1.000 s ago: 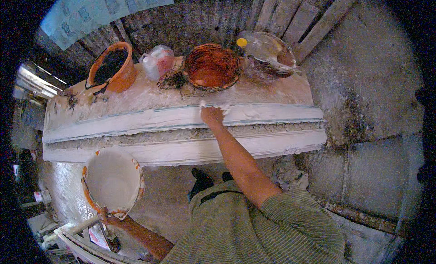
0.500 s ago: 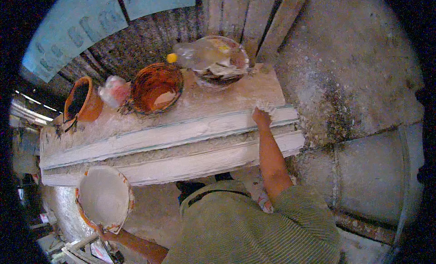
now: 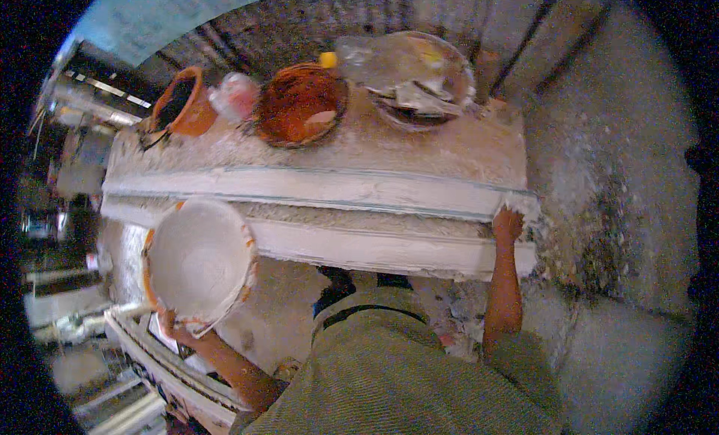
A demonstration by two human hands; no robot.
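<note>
My left hand [image 3: 174,328] grips the near edge of an orange bucket [image 3: 201,255], its inside coated with white plaster. The bucket hangs tilted in front of the table's left part, its mouth facing me. At the far right, my right hand [image 3: 509,224] is closed at the end of the farther of two long white plaster strips [image 3: 314,186]. A ragged white clump [image 3: 528,208] shows at its fingers; whether it is plaster or fibre I cannot tell. The nearer strip [image 3: 352,246] runs along the table's front edge.
On the table [image 3: 449,154] behind the strips stand a black-lined orange pot [image 3: 182,105], a clear bag [image 3: 234,96], an orange-brown bucket [image 3: 299,105] and a basin [image 3: 431,117] with a yellow-capped bottle [image 3: 359,59]. Debris [image 3: 592,225] litters the floor at right. A wooden frame [image 3: 150,353] stands lower left.
The view has turned, shifting the table in the picture. The bucket in my left hand has come closer to the strips and overlaps them. My right hand is now at the farther strip's right end.
</note>
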